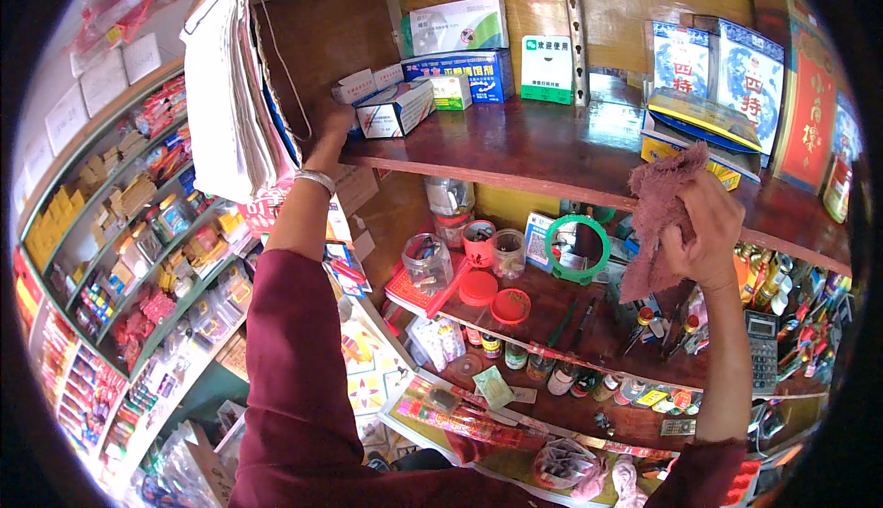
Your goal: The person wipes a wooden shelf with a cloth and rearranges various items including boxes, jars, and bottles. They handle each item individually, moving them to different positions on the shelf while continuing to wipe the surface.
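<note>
My right hand (710, 232) grips a crumpled dusty-pink cloth (659, 225), which hangs down past the front edge of the upper wooden shelf (524, 149). Just behind the cloth is a yellow and blue carton (703, 118) with a raised flap. My left hand (332, 125) reaches to the shelf's left end, against the side of a small white box (397, 111); its fingers are in shadow and partly hidden. An open-topped box (369, 83), a green and white box (450, 92) and a blue carton (491, 76) stand close by, with a larger white-green box (459, 25) on top.
A thick sheaf of papers (227, 94) hangs beside my left forearm. A green-white card (546, 70) and tall boxes (750, 80) stand on the upper shelf. Below are a clear jar (425, 266), red lids (477, 288), a green-rimmed round mirror (578, 249) and a calculator (761, 349). Stocked shelves (131, 232) line the left.
</note>
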{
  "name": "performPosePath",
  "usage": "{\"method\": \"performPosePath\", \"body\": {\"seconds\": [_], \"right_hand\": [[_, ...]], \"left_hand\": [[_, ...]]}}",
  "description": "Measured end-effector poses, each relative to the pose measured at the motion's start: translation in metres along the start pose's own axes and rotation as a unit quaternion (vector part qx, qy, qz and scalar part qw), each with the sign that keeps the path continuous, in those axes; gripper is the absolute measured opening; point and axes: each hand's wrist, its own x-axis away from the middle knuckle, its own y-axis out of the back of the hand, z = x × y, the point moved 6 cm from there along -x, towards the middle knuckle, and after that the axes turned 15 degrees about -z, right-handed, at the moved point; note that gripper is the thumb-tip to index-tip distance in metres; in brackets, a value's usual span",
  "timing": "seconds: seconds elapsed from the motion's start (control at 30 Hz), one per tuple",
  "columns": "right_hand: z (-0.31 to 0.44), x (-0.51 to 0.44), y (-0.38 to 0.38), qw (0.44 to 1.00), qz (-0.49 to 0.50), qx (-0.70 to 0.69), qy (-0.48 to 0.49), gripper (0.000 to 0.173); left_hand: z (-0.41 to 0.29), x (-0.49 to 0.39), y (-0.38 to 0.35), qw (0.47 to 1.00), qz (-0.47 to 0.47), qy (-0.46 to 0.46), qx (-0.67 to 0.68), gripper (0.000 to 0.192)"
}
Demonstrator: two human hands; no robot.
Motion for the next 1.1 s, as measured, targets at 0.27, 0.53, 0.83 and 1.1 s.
{"method": "performPosePath", "body": {"seconds": [0.27, 0.53, 0.83, 1.1], "right_hand": [[-0.001, 0.000, 0.000, 1.000, 0.013, -0.002, -0.011, 0.030], [0.000, 0.000, 0.002, 1.000, -0.006, 0.011, -0.008, 0.030], [-0.003, 0.005, 0.001, 0.999, 0.015, 0.013, -0.030, 0.029], [0.002, -0.003, 0.005, 0.999, 0.044, 0.011, 0.006, 0.025]], "left_hand": [[-0.046, 0.019, 0.035, 0.992, 0.051, -0.105, 0.039, 0.056], [-0.078, 0.050, 0.030, 0.964, 0.132, -0.230, -0.007, 0.070], [-0.062, 0.038, 0.012, 0.955, 0.137, -0.252, 0.078, 0.056], [-0.142, 0.104, 0.103, 0.952, 0.025, -0.301, 0.040, 0.053]]}}
